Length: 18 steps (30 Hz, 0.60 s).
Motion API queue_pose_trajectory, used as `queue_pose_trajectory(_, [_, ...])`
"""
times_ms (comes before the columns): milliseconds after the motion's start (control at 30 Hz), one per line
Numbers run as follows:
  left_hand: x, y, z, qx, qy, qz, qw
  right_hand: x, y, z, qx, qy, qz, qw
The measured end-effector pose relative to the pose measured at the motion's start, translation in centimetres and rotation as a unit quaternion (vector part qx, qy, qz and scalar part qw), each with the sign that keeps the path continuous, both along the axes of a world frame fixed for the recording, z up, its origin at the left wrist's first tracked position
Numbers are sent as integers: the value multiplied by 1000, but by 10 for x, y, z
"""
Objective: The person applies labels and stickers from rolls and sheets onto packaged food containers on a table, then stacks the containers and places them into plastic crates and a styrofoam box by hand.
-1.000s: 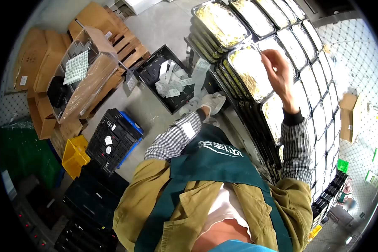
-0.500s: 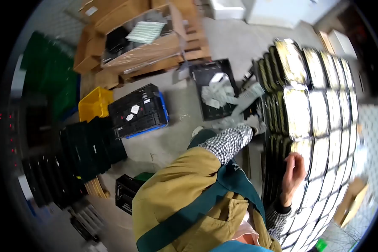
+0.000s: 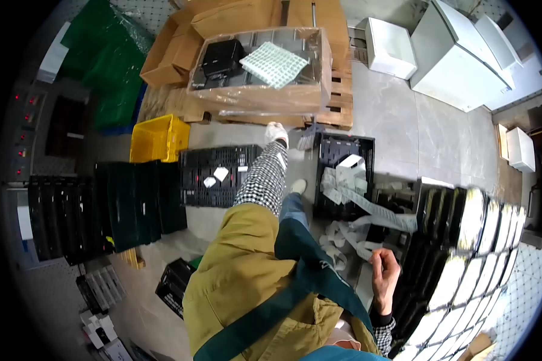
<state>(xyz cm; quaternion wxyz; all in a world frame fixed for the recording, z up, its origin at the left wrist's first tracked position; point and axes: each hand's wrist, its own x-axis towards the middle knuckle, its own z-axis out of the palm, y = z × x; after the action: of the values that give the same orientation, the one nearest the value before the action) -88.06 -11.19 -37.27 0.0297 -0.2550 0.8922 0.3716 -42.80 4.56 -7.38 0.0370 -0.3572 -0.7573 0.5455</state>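
Paper strips [image 3: 345, 180] trailing from crate [image 3: 346, 146] risked snagging foot [image 3: 298, 186]; right hand [image 3: 385, 275] curled narrow, left hand [image 3: 277, 133] unclear (glove hid fingers).

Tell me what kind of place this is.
Probably a food packing or storage area: rows of filled trays stand stacked at the right, black plastic crates sit on the floor, and a large cardboard box rests on a wooden pallet.

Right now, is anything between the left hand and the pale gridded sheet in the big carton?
Yes: the near wall of the carton, wrapped in clear plastic, stands between the left hand and the gridded sheet. Nothing visible covers the sheet from above.
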Motion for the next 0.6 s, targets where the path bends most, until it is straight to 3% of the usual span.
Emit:
queue_pose_trajectory(133, [-173,-1,-64,122,-31,49,991,-86,-3,-42,-39,-31,-42,998])
queue_pose_trajectory(167, [-169,14,-3,51,0,7,999,-104,-3,-52,-44,-49,-44,997])
queue_pose_trajectory(200, [-190,22,8,70,-28,35,997,-120,-5,-62,-36,-68,-43,996])
queue_pose_trajectory(233, [-215,27,-2,85,-55,59,993,-139,-8,-69,-31,-86,-45,995])
queue_pose_trajectory(267, [-235,26,-12,212,-56,87,972,-155,-10,-75,-33,-100,-48,993])
queue_pose_trajectory(333, [-266,31,-27,207,-84,131,966,-183,-12,-77,-27,-111,-36,993])
queue_pose_trajectory(367, [-267,40,2,145,-105,103,978,-196,-11,-76,-21,-114,-29,993])
queue_pose_trajectory(400, [-286,33,-30,188,-98,98,972,-206,-10,-74,-9,-128,-29,991])
queue_pose_trajectory(467, [-307,26,-59,442,7,215,871,-215,-4,-75,-8,-131,-26,991])
queue_pose_trajectory(533, [-298,31,-42,557,162,131,804,-226,4,-67,-11,-113,-27,993])
queue_pose_trajectory(567, [-292,35,-23,190,196,-34,961,-237,8,-59,-6,-101,-26,995])
queue_pose_trajectory(600, [-274,42,13,259,154,-85,950,-246,19,-53,44,-88,-6,995])
